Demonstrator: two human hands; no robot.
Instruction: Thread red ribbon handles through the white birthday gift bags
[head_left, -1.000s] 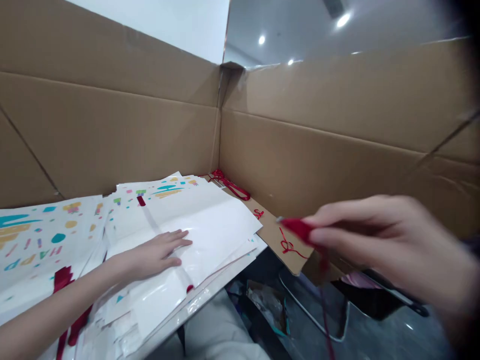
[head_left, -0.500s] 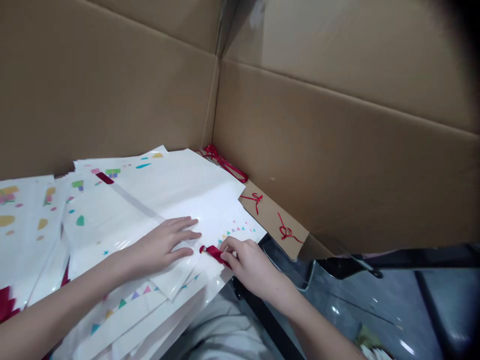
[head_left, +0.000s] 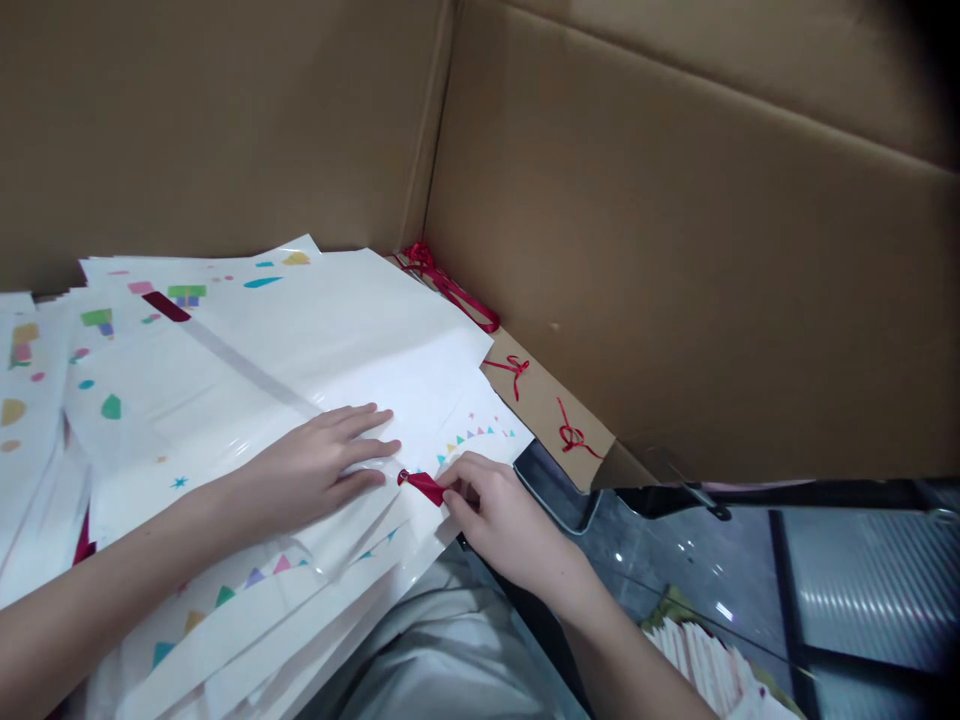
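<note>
My left hand (head_left: 330, 465) lies flat with its fingers spread on the topmost white plastic-looking sheet (head_left: 360, 330) of a loose pile. The sheet carries a coloured party print. My right hand (head_left: 499, 505) is closed in a pinch on the end of a red ribbon (head_left: 425, 487), just right of my left fingertips. At its left end the ribbon meets a small round spot, perhaps a hole, in the sheet. A pale band runs from my left hand up the sheet to a dark red ribbon end (head_left: 166, 306). The right fingertips partly hide the pinched end.
Tall cardboard walls (head_left: 637, 250) rise behind and to the right. Red ribbon loops (head_left: 450, 285) and small red bows (head_left: 572, 438) lie on a cardboard ledge. More printed sheets (head_left: 30, 420) overlap at left. A stack of papers (head_left: 705, 660) stands low at right.
The camera view has shifted, so the pile's far edge sits higher. My right hand keeps its pinch on the ribbon, whose visible part now looks straighter. My left hand stays flat on the sheet.
</note>
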